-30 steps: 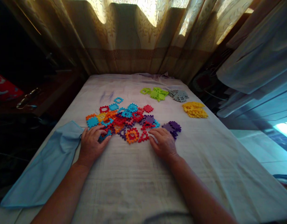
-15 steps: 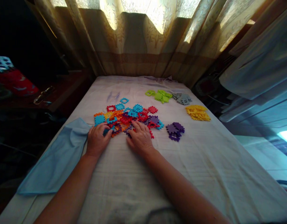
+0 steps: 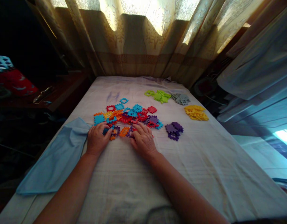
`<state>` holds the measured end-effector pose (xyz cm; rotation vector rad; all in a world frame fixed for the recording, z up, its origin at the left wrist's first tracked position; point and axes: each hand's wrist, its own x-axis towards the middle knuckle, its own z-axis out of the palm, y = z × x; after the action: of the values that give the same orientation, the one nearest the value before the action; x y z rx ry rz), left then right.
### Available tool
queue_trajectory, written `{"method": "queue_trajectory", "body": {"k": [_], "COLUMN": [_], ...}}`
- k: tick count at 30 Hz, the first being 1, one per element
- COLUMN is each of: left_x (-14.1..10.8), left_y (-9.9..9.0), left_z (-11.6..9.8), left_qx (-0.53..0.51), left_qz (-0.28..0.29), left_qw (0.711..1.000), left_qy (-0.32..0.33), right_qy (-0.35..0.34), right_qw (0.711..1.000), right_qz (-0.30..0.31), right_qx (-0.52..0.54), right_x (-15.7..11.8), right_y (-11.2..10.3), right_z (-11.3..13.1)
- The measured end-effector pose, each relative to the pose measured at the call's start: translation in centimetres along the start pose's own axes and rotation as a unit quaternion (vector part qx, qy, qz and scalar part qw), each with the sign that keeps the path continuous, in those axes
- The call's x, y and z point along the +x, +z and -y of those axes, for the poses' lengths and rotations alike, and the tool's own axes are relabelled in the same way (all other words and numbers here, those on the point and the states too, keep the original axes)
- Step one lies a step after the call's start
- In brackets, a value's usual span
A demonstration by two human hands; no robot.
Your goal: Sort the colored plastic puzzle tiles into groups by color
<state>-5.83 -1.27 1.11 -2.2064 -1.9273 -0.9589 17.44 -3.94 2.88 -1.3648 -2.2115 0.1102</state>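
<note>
A heap of toothed interlocking plastic tiles in blue, red, orange and purple lies between and beyond my hands. My left hand [image 3: 98, 138] rests at the heap's near left edge, its thumb and fingers apart around a dark blue tile [image 3: 105, 131]. Right of that thumb lie a purple square frame tile [image 3: 117, 130] and an orange tile [image 3: 124, 132] with a cut-out. My right hand [image 3: 143, 140] is palm down at the near right edge, with thumb and forefinger closed at a purple tile [image 3: 130, 133], partly hidden by the fingers. Red tiles [image 3: 142, 116] lie just past its fingertips.
Sorted groups of tiles lie farther right: purple [image 3: 174, 130], yellow [image 3: 196, 112], grey [image 3: 182, 99] and lime green [image 3: 161, 96]. A light blue cloth [image 3: 56, 158] lies at the left edge of the sheet-covered table [image 3: 124, 186]. Curtains [image 3: 134, 40] hang behind.
My right hand has shifted slightly right and pulled back. Near-side tiles have spread, so the orange cut-out tile now shows separately between my hands. My left hand stays nearly still.
</note>
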Motion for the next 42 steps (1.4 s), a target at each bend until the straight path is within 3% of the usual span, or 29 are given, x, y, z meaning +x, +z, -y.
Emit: {"method": "queue_trajectory", "body": {"k": [5, 13, 16, 20, 24, 36, 42], "left_x": [0.0, 0.1, 0.2, 0.2, 0.3, 0.2, 0.1], "left_y": [0.1, 0.1, 0.1, 0.1, 0.1, 0.1, 0.1], "left_z": [0.1, 0.3, 0.4, 0.5, 0.5, 0.6, 0.4], "left_qx": [0.003, 0.007, 0.006, 0.007, 0.001, -0.008, -0.021], "left_qz": [0.001, 0.01, 0.007, 0.01, 0.014, 0.016, 0.007], "left_qw": [1.0, 1.0, 1.0, 1.0, 1.0, 1.0, 1.0], "left_qy": [0.005, 0.011, 0.015, 0.013, 0.01, 0.011, 0.002], "right_qy": [0.007, 0.121, 0.205, 0.357, 0.43, 0.397, 0.285], "right_qw": [0.996, 0.977, 0.958, 0.912, 0.89, 0.903, 0.933], "right_qz": [-0.084, -0.173, -0.202, -0.194, -0.134, -0.135, -0.195], "right_qx": [0.006, 0.039, 0.012, -0.043, -0.065, -0.098, -0.099], "right_x": [-1.9, -2.8, -3.6, -5.6, -6.7, -6.4, -5.8], "right_y": [-2.4, -3.9, -5.6, -7.8, -8.3, -7.3, -6.5], "right_z": [-3.8, -9.3, -11.7, -15.2, -16.3, -15.7, -14.7]}}
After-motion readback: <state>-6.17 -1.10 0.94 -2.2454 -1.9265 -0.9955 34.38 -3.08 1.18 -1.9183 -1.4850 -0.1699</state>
